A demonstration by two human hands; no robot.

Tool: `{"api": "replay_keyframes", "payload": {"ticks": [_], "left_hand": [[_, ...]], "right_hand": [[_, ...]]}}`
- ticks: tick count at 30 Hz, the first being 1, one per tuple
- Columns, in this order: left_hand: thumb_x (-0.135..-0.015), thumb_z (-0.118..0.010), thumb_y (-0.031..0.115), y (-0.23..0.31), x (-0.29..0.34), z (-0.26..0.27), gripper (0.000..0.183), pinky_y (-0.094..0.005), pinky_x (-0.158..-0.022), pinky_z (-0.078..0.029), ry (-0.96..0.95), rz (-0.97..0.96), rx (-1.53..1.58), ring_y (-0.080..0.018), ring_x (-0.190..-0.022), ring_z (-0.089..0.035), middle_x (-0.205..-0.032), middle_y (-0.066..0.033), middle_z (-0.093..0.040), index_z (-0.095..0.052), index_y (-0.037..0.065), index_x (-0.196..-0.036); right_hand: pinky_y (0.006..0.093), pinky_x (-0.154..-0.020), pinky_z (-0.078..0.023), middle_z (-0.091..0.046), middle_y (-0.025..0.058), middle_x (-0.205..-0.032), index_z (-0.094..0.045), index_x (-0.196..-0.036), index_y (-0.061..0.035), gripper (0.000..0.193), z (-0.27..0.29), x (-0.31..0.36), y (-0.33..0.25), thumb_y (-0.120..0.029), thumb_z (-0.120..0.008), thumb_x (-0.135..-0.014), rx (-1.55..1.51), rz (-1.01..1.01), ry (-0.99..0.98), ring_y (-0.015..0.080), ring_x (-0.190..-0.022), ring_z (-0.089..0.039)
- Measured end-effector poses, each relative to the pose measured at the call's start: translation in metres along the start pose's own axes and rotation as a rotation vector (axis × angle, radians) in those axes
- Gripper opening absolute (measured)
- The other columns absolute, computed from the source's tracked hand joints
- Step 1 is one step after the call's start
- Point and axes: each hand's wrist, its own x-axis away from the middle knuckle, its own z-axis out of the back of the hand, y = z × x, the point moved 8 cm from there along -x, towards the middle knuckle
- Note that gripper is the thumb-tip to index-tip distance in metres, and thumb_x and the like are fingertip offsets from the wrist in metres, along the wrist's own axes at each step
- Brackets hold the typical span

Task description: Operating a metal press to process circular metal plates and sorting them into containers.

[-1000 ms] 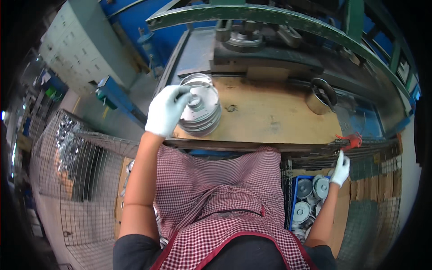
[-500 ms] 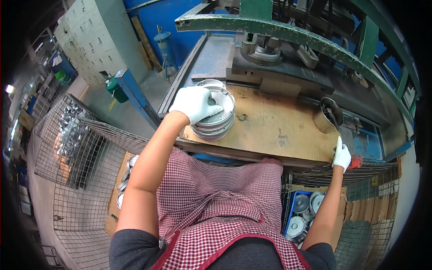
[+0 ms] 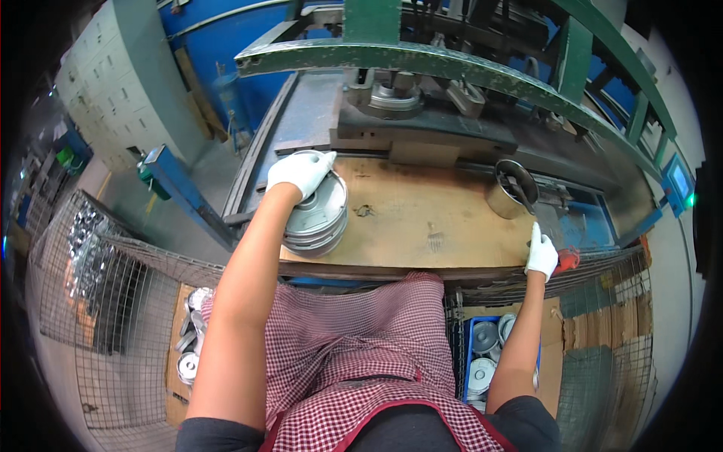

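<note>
Gloved in white, my left hand [image 3: 300,175] reaches over a stack of round, lid-like metal parts [image 3: 322,215] at the table's left. Its thumb points out to the right. The fingers close at the far side of the stack, by the thin rim of a round metal part [image 3: 307,153]; their tips are hidden. My right hand [image 3: 541,256], also gloved, is at the table's front right edge. One finger stretches up near the end of a dark handle [image 3: 530,203] leaning out of a metal pot [image 3: 506,197]. Beside this hand lies a red object [image 3: 566,261].
A green machine frame [image 3: 422,56] spans above a round die [image 3: 392,98] behind the wooden tabletop [image 3: 407,233]. To the right below, a blue crate [image 3: 468,354] holds round metal parts. Wire mesh baskets [image 3: 128,324] flank me. A blue post [image 3: 188,196] stands left.
The view has shifted, so the bench sits further left in it. My left hand has moved from the stack's top centre to its far side. The right hand stays by the handle.
</note>
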Motion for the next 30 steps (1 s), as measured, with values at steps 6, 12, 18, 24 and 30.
{"api": "replay_keyframes", "payload": {"ticks": [6, 12, 18, 24, 30], "left_hand": [[-0.096, -0.026, 0.054, -0.002, 0.002, -0.004, 0.054, -0.0374, -0.094, -0.044, -0.029, 0.026, -0.048, -0.0292, -0.110, -0.059, -0.119, -0.0078, -0.064, -0.068, 0.023, -0.109], [-0.095, -0.029, 0.051, 0.002, 0.006, 0.003, 0.052, -0.0371, -0.096, -0.042, 0.038, 0.025, -0.034, -0.0299, -0.111, -0.059, -0.121, -0.0105, -0.063, -0.069, 0.022, -0.109], [-0.095, -0.030, 0.052, 0.004, 0.002, 0.003, 0.057, -0.0383, -0.095, -0.042, 0.040, 0.025, -0.075, -0.0322, -0.110, -0.058, -0.118, -0.0148, -0.063, -0.066, 0.014, -0.117], [-0.095, -0.032, 0.054, 0.004, 0.002, 0.003, 0.057, -0.0401, -0.091, -0.045, 0.051, 0.044, -0.086, -0.0340, -0.103, -0.061, -0.109, -0.0161, -0.066, -0.069, 0.014, -0.111], [-0.095, -0.032, 0.055, -0.002, -0.001, 0.003, 0.056, -0.0404, -0.091, -0.045, 0.061, 0.093, -0.107, -0.0344, -0.103, -0.061, -0.109, -0.0168, -0.066, -0.069, 0.015, -0.111]], "right_hand": [[0.0449, -0.077, -0.046, -0.067, 0.0188, -0.081, -0.069, -0.078, -0.0050, 0.062, 0.001, 0.004, 0.001, -0.060, -0.042, -0.090, -0.028, -0.067, -0.016, 0.0373, -0.082, -0.063], [0.0438, -0.083, -0.047, -0.067, 0.0199, -0.101, -0.067, -0.105, -0.0056, 0.057, 0.000, 0.003, 0.000, -0.057, -0.047, -0.090, 0.054, -0.095, -0.116, 0.0373, -0.089, -0.063], [0.0381, -0.095, -0.045, -0.061, 0.0196, -0.121, -0.059, -0.125, -0.0062, 0.067, 0.018, -0.007, -0.042, -0.054, -0.068, -0.078, -0.119, 0.163, 0.028, 0.0338, -0.112, -0.058], [0.0375, -0.097, -0.044, -0.059, 0.0172, -0.125, -0.057, -0.128, -0.0071, 0.054, 0.002, -0.051, -0.070, -0.039, -0.066, -0.085, -0.115, 0.121, -0.241, 0.0327, -0.114, -0.057], [0.0381, -0.092, -0.047, -0.066, 0.0150, -0.113, -0.066, -0.113, -0.0093, 0.038, 0.030, -0.073, -0.094, -0.037, -0.060, -0.087, -0.042, 0.158, -0.221, 0.0305, -0.107, -0.061]]}}
